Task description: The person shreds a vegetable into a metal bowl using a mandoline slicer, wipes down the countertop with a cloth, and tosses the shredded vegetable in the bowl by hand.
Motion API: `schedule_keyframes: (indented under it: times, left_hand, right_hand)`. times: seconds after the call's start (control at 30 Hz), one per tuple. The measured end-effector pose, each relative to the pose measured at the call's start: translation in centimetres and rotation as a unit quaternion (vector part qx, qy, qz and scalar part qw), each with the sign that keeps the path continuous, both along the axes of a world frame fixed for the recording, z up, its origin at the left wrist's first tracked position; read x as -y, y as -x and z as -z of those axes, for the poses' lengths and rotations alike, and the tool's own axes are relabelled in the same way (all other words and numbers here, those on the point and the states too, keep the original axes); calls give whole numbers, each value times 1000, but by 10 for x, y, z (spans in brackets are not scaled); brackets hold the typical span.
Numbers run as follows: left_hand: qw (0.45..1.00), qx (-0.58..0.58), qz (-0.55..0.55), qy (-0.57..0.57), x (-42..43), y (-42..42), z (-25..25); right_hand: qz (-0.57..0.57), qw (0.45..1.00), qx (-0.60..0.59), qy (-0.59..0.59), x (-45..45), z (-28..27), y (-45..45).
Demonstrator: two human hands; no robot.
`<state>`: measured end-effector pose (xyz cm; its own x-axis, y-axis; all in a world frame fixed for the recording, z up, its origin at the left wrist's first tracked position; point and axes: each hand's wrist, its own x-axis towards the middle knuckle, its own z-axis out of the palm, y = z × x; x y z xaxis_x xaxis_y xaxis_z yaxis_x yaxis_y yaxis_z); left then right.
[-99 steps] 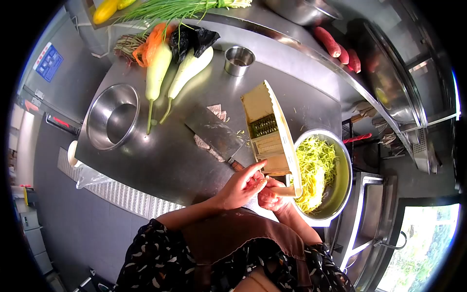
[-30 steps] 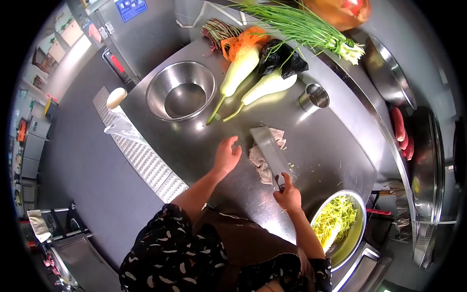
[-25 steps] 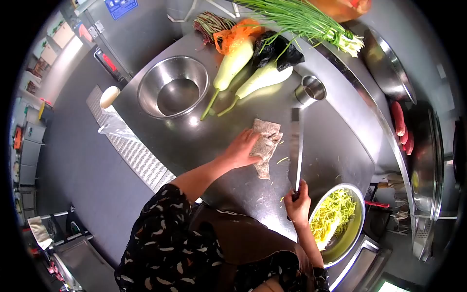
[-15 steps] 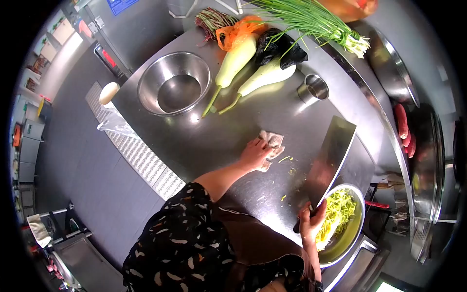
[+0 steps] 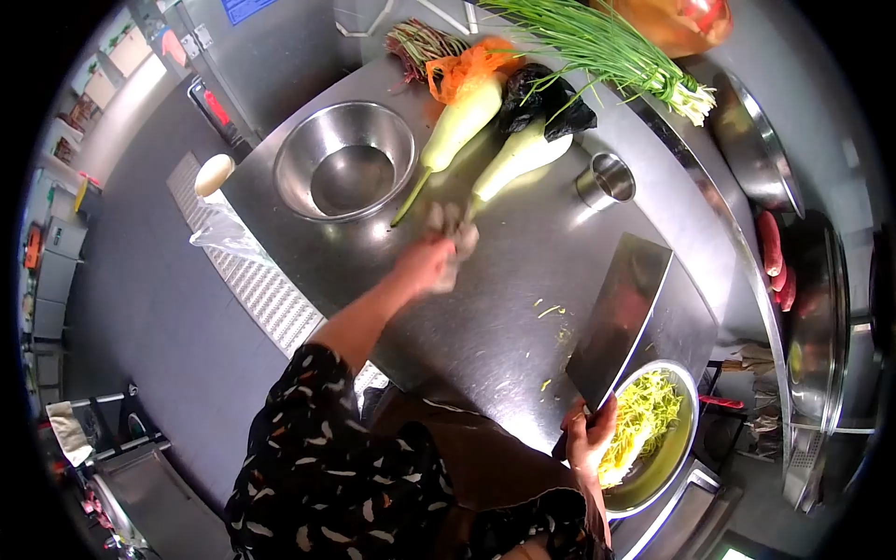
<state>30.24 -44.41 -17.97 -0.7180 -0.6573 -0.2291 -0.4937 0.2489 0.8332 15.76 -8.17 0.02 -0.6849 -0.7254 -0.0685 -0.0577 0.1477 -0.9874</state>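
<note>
My left hand [image 5: 425, 264], smeared by motion, is closed on a pale crumpled cloth [image 5: 455, 233] over the middle of the steel table [image 5: 373, 257]. Just beyond it lie two long pale green gourds [image 5: 457, 124] with stalks toward me. In my right hand [image 5: 588, 437] is the handle of a broad cleaver [image 5: 621, 317], its blade pointing away from me and lit along one edge. Right beside that hand, a steel bowl [image 5: 693, 411] holds a heap of yellow-green shreds [image 5: 651, 411]. Small green scraps [image 5: 551, 310] dot the tabletop left of the blade.
A wide steel basin [image 5: 291, 177] stands at the table's far left, and a small steel cup [image 5: 611, 179] at the right. Green chives [image 5: 597, 47], an orange bag [image 5: 467, 70] and a black bag [image 5: 541, 98] lie at the back. Clear plastic [image 5: 229, 233] hangs at the left edge.
My left hand has swept the cloth up and to the left, toward the gourds' stalks. My right hand and the cleaver have shifted slightly left.
</note>
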Motion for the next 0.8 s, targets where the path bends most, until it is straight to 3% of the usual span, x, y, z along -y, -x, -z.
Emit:
schedule_keyframes:
  times: [0.03,0.07,0.13,0.2,0.27,0.37,0.4,0.47,0.57,0.7,0.77,0.8]
  left_hand:
    - [975,-56,13,215,-34,-13,-15]
    - [975,-114,46,183,-55,-26,-25]
    - [985,-113,66,117,-76,-50,-26]
    - [958,-150,-43,240,-80,-87,-36]
    - [945,-106,-168,260,-57,-131,-37]
    - [870,-165,-367,285,-4,-179,-34]
    - [865,-86,-395,298,8,-190,-34]
    - [884,43,-382,268,28,-208,11]
    - [914,38,-281,290,-13,-147,3]
    - [943,-98,-91,304,-125,-65,-13]
    - [928,-87,-23,360,-173,-22,-26]
    - [946,-76,42,313,-188,-3,-33]
  right_hand:
    - [13,1000,-12,-13,2,0,-1]
    - [27,999,-22,-28,2,0,-4]
    - [41,999,-5,-16,2,1,-5]
    - [21,998,-4,-55,-2,-3,1]
    - [27,999,6,-26,-9,4,1]
    - [59,998,23,-10,-15,2,-2]
    - [62,998,25,-10,-18,3,-1]
    - [53,997,18,-48,-26,4,2]
    - [111,994,15,-17,-31,8,-5]
    - [120,992,23,8,-48,8,-2]
    - [129,992,18,5,-52,4,-2]
    - [140,990,19,4,-55,5,-3]
